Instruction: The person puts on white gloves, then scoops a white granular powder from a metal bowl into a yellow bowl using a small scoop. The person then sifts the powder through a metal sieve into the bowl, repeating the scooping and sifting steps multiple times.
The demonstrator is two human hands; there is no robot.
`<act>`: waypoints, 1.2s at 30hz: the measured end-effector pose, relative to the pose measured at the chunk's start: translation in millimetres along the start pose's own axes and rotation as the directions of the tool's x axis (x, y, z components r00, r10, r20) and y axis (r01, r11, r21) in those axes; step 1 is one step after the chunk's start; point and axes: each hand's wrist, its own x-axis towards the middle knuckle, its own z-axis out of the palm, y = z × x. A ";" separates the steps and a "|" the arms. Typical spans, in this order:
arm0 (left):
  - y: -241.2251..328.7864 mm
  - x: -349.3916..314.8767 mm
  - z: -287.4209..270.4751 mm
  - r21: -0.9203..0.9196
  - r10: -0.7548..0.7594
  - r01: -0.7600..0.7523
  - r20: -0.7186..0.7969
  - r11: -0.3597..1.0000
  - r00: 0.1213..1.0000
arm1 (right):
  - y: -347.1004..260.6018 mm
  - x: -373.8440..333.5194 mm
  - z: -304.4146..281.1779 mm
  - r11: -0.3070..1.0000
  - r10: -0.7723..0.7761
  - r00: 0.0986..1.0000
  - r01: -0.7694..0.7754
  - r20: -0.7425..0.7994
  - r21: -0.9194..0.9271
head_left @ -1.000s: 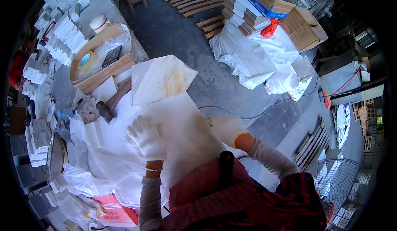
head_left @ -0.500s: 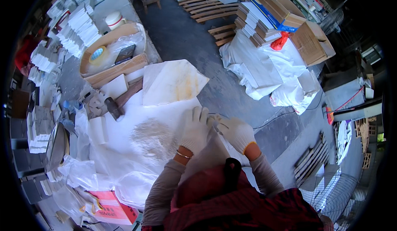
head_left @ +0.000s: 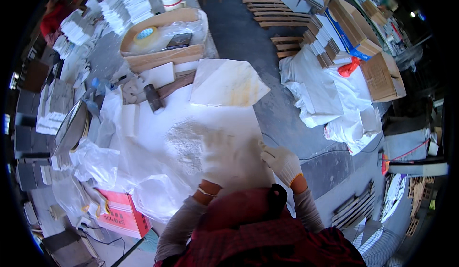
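"One white table (head_left: 234,118) spreads before you, a slab (head_left: 229,83) across its far end."

"And the powder (head_left: 179,145)?"

"On the table, nearer you than the slab."

"Are you gripping anything?"

"I can't tell, either side. Your gloved left hand (head_left: 221,157) blurs just right of the powder; your right hand (head_left: 282,165) curls at the table's right edge."

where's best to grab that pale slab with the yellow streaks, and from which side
Probably by its pointed right-hand corner, coming in from the right. The slab lies flat, but that corner appears to jut past the edge of the white work surface, over the dark floor, so it could likely be pinched above and below there.
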 end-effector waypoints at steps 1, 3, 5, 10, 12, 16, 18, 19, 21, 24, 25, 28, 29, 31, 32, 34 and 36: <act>11.0 2.2 -9.0 -0.071 0.036 -0.030 0.084 0.997 0.996 | -3.7 2.5 -1.3 0.997 -0.054 0.999 0.054 -0.005 -0.054; 10.5 1.0 -16.3 -0.135 0.074 -0.053 0.161 0.989 0.984 | -8.4 7.5 -4.9 0.974 -0.164 0.986 0.160 -0.013 -0.163; -2.2 -6.6 -14.0 -0.113 0.050 -0.033 0.153 0.993 0.987 | -11.2 8.2 -5.1 0.929 -0.268 0.963 0.252 -0.024 -0.271; -45.0 -12.0 -19.5 0.058 -0.177 0.176 0.017 0.983 0.984 | -23.6 3.0 -0.7 0.979 -0.186 0.982 0.185 0.010 0.086; -55.4 -13.0 -38.7 -0.018 -0.218 0.217 -0.060 0.976 0.974 | -43.0 0.9 -2.8 0.958 -0.101 0.995 0.098 -0.002 0.270; -67.3 -15.1 -108.7 -0.250 -0.303 0.273 -0.088 0.929 0.949 | -72.5 2.3 -6.3 0.920 0.028 0.992 -0.073 0.120 0.385; -81.2 -22.5 -126.2 -0.228 -0.333 0.307 -0.090 0.924 0.939 | -72.8 6.0 -2.7 0.954 -0.096 0.989 0.058 0.115 0.296; -92.8 -28.0 -134.7 -0.227 -0.322 0.263 -0.284 0.938 0.903 | -70.3 8.2 -1.4 0.959 -0.208 0.972 0.182 0.106 0.215; -124.7 -40.3 -150.1 -0.486 -0.518 0.306 -0.395 0.819 0.759 | -75.4 10.0 -1.5 0.945 -0.298 0.952 0.283 0.071 0.164; -186.0 -62.5 -197.4 -0.725 -0.906 0.547 -0.289 0.419 0.310 | -89.2 12.7 -4.1 0.950 -0.279 0.958 0.264 0.070 0.164; -235.7 -84.3 -200.3 -0.742 -0.867 0.448 -0.406 0.498 0.290 | -97.1 12.9 -6.1 0.957 -0.236 0.967 0.214 0.097 0.196; -311.1 -99.2 -230.3 -0.927 -0.970 0.301 -0.242 0.225 -0.021 | -121.5 18.4 -9.5 0.950 -0.022 0.974 -0.049 0.224 0.308; -329.8 -105.8 -240.9 -0.879 -0.988 0.457 -0.155 0.138 0.000 | -123.8 20.3 -7.9 0.943 -0.002 0.968 -0.082 0.253 0.323; -374.0 -123.9 -244.2 -0.878 -0.996 0.478 0.066 -0.033 0.053 | -139.4 23.9 -8.5 0.926 -0.015 0.951 -0.103 0.308 0.364; -382.0 -123.8 -249.0 -0.883 -0.974 0.447 0.205 -0.142 0.096 | -152.6 24.9 -11.7 0.914 -0.031 0.948 -0.102 0.317 0.392; -398.3 -127.8 -242.6 -0.902 -0.976 0.415 0.180 -0.116 0.119 | -156.7 30.5 -10.3 0.948 -0.259 0.938 0.201 0.231 0.247; -396.3 -121.6 -244.7 -0.930 -0.980 0.353 0.157 -0.105 0.124 | -144.8 43.1 -3.4 0.713 -0.660 0.734 0.679 0.157 -0.177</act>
